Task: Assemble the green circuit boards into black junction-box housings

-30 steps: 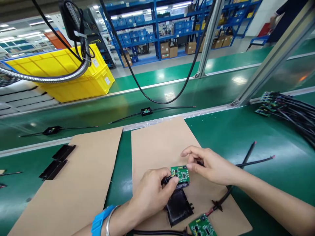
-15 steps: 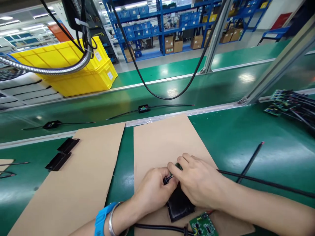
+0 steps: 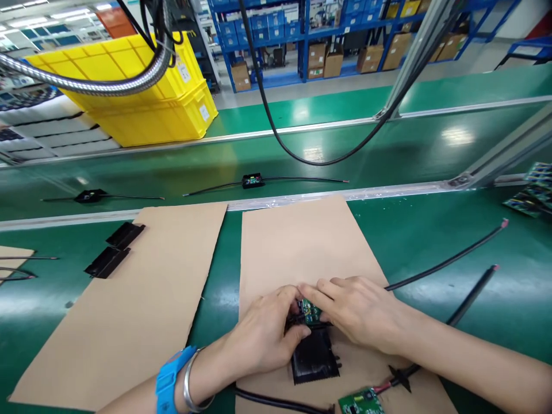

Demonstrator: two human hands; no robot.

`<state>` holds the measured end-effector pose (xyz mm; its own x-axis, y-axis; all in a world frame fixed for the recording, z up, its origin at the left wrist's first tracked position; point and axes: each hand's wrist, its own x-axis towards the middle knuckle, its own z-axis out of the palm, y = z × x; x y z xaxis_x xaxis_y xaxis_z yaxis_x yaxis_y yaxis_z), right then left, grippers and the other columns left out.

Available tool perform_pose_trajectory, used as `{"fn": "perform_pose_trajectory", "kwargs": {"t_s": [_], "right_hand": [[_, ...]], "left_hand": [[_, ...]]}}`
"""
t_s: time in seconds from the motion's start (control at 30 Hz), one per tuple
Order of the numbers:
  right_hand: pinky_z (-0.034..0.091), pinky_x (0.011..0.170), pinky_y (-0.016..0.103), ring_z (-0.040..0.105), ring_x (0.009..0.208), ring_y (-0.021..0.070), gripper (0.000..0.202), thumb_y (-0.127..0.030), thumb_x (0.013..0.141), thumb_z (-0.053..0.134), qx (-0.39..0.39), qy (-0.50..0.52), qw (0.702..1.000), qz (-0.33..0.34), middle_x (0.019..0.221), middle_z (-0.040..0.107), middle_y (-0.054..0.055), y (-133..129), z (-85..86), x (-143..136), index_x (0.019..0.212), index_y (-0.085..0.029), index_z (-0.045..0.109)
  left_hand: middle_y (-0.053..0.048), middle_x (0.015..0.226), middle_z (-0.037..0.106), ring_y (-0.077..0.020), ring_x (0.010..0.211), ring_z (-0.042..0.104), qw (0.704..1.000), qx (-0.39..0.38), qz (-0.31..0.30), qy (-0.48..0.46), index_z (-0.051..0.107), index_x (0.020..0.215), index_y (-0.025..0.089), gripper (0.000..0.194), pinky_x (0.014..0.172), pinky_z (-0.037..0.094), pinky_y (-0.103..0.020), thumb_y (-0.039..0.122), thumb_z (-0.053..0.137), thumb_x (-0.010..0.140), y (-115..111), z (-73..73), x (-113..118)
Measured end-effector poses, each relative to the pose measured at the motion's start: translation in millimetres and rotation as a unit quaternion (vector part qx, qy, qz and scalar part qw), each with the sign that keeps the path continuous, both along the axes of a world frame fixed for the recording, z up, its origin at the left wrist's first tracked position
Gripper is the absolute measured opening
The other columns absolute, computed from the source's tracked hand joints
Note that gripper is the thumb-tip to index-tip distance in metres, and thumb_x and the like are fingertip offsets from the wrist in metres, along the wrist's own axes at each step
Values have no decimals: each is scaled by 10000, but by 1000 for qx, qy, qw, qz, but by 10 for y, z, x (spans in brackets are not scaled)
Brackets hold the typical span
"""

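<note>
A circuit board (image 3: 311, 312) is held just behind a plastic case (image 3: 314, 357) laid on cardboard (image 3: 297, 247); a second board (image 3: 361, 402) is placed in front.

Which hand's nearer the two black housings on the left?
Left. The left hand is right of the black housings, at a green circuit board; the right hand, also at that board, is farther right.

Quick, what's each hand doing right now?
Left hand: closed, holding the green circuit board.
Right hand: touching that board; whether it grips can't be told.

Electronics workshop: circuit boards (image 3: 310, 311) on a green workbench (image 3: 431, 230), blue racks (image 3: 305, 33), yellow crates (image 3: 150, 119).
</note>
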<state>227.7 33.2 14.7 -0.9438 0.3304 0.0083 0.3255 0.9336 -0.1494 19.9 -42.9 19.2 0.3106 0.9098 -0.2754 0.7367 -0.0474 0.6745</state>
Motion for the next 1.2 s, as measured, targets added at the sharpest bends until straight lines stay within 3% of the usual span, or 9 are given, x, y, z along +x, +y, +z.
{"fn": "perform_pose_trajectory", "kwargs": {"t_s": [0.2,0.4,0.57,0.83,0.97,1.1,1.2], "right_hand": [[248,481,317,529,587,158,87,-137,904,522,-25,-12,999,42,819,586,1,72,89,-31,926,-212,560],[265,494,311,542,592,141,94,-111,886,561,-56,-16,997,41,846,603,-1,108,57,-45,914,-195,591],[297,535,307,570,655,153,98,-142,883,591,-87,-14,996,-3,868,593,-5,103,-11,-31,928,-223,622],[286,507,306,558,672,202,139,-86,824,595,-64,-15,997,-51,846,555,33,45,27,-118,814,-224,612],[414,613,322,567,746,209,207,-45,796,549,-91,-2,996,-27,917,580,42,58,-29,-123,925,-200,595],[467,710,341,583,797,214,229,-53,789,548,-111,-2,994,-7,964,613,60,92,-58,-142,981,-170,592],[478,756,353,595,828,219,255,-89,770,589,-121,2,993,19,977,627,72,113,-53,-163,1017,-149,597]], "left_hand": [[-40,953,659,-240,834,635,999,-36,22,10,512,1104,210,297,720,480,-363,244,608,826,5,13,47],[-38,938,670,-248,831,654,999,-36,31,-16,387,1309,208,558,719,482,-359,246,624,805,18,-35,15],[-37,971,692,-251,835,663,999,-44,17,-13,503,1232,229,439,693,484,-350,265,623,811,89,-15,-4],[-33,1021,700,-251,868,670,999,-51,13,-3,520,1265,237,497,715,503,-350,277,685,798,94,-2,-57],[-24,1070,702,-237,939,673,998,-56,4,-27,529,1267,251,461,775,526,-338,250,659,824,99,14,-143],[-62,1249,646,-255,1100,630,1000,-1,-13,-26,508,1312,223,504,938,499,-381,228,638,826,109,-18,-121],[-89,1188,657,-277,1069,634,999,25,-34,8,534,1261,190,441,923,508,-424,224,599,826,113,-24,-74]]}}
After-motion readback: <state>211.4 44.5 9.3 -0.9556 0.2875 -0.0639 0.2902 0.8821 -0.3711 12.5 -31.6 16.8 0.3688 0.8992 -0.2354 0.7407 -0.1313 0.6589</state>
